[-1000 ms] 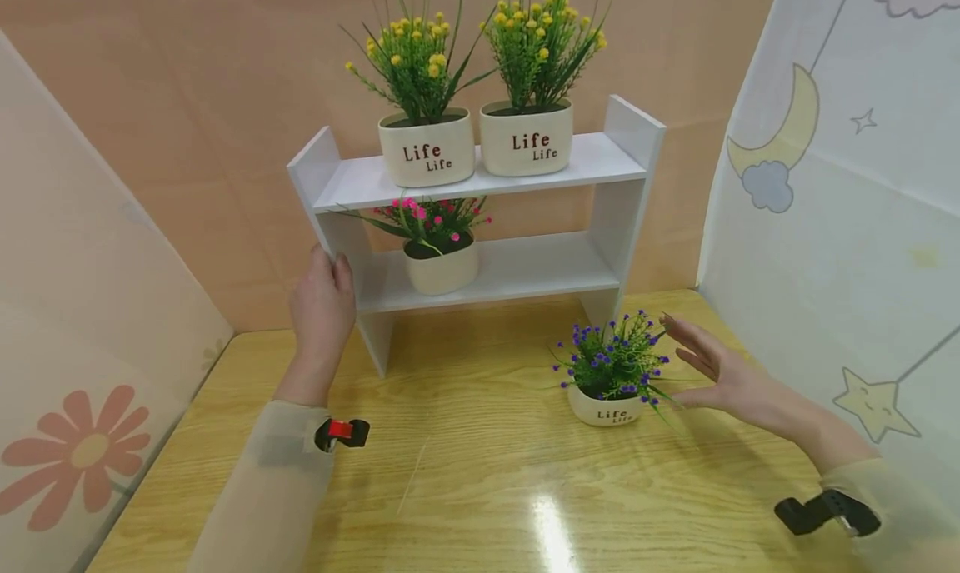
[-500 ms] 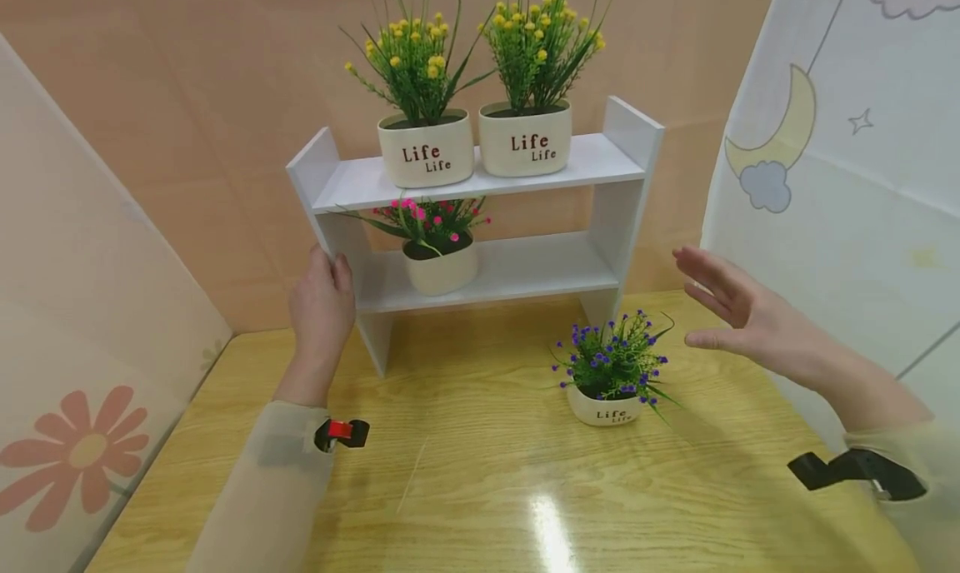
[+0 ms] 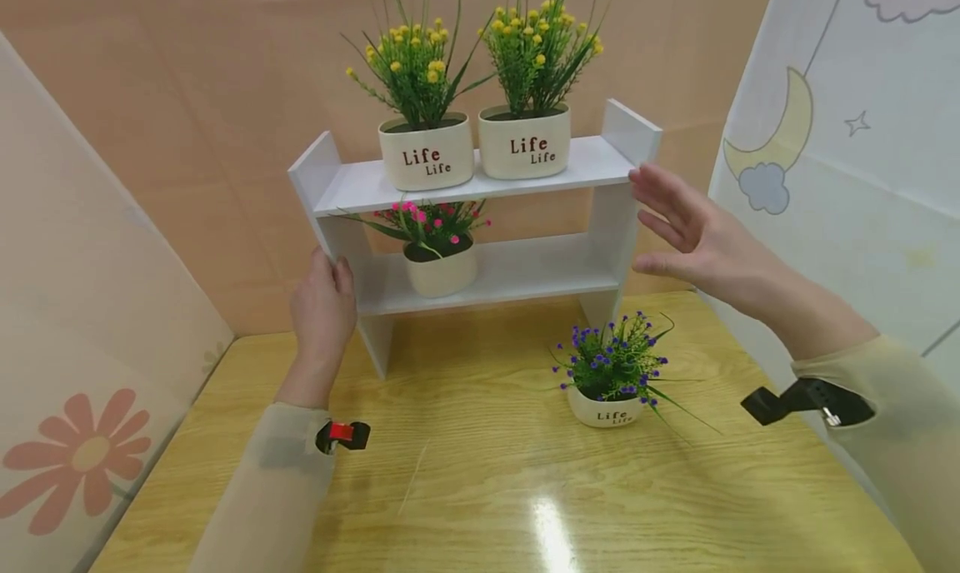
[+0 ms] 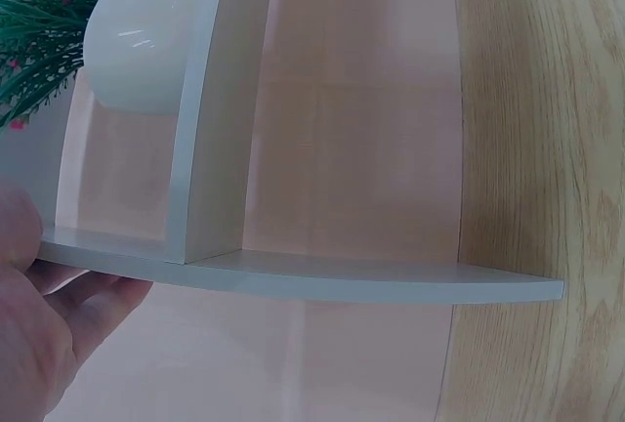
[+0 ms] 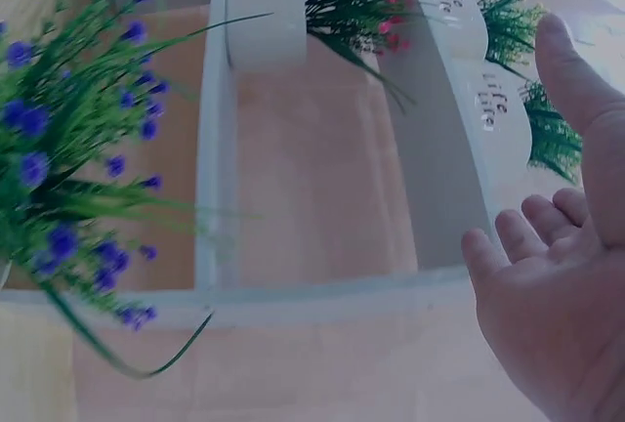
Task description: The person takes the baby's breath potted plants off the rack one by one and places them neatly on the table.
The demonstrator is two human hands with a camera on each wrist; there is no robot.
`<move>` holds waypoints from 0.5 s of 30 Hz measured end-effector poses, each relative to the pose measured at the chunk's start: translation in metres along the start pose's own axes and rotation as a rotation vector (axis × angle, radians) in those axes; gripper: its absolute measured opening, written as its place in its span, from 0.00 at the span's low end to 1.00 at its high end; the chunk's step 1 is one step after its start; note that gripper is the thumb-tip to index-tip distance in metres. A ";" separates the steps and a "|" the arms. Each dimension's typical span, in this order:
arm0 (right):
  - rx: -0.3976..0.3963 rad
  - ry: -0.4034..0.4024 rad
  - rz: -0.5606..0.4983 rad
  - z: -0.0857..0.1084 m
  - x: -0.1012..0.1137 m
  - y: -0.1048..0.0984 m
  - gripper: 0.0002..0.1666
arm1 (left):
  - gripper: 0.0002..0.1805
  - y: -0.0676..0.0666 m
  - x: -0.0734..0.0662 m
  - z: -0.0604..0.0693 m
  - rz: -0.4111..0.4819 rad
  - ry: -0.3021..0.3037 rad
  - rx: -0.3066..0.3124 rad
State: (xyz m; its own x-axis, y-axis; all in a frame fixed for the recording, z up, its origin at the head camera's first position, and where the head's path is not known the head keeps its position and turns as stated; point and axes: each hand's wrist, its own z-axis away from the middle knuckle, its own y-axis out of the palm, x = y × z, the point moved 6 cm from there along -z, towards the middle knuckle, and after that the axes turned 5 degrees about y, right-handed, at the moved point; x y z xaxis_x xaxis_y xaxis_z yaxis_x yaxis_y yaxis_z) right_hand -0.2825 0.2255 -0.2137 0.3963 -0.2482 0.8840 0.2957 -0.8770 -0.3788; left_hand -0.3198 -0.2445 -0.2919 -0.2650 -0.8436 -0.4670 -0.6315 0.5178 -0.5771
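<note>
A white two-tier shelf (image 3: 540,271) stands on the table. My left hand (image 3: 322,316) grips its left side panel (image 4: 391,280), with the thumb on one face and the fingers (image 4: 103,310) on the other. Beside the right side panel my right hand (image 3: 705,238) is spread with thumb and fingers apart. Its fingertips are at the panel's edge; whether they touch is unclear. Two pots of yellow flowers (image 3: 427,152) (image 3: 523,144) sit on the top tier. A pot of pink flowers (image 3: 442,273) is at the left of the lower tier.
A pot of purple flowers (image 3: 607,408) stands on the wooden table (image 3: 450,473), in front of the shelf's right leg. Behind hangs a peach cloth (image 3: 225,140). Printed panels flank both sides, the right one (image 3: 847,223) with a moon and stars.
My right hand has risen from beside the purple flowers and then moved left and up to the shelf's right side panel. The left hand keeps its grip.
</note>
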 end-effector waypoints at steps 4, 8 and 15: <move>-0.037 0.004 -0.011 -0.022 0.017 0.005 0.62 | 0.20 0.000 0.001 0.001 -0.004 0.007 -0.004; -0.073 0.005 0.029 -0.042 0.031 0.009 0.60 | 0.21 0.000 0.001 0.001 -0.006 -0.001 0.001; -0.119 0.009 0.061 -0.074 0.052 0.014 0.61 | 0.21 0.000 0.001 0.001 -0.015 0.007 -0.004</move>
State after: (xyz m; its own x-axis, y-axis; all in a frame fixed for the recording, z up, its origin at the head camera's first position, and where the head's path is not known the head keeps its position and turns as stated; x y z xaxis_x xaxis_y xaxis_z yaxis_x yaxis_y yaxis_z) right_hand -0.3221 0.1695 -0.1529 0.4020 -0.3062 0.8629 0.1661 -0.9024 -0.3977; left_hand -0.3193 -0.2450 -0.2923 -0.2600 -0.8525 -0.4535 -0.6385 0.5041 -0.5815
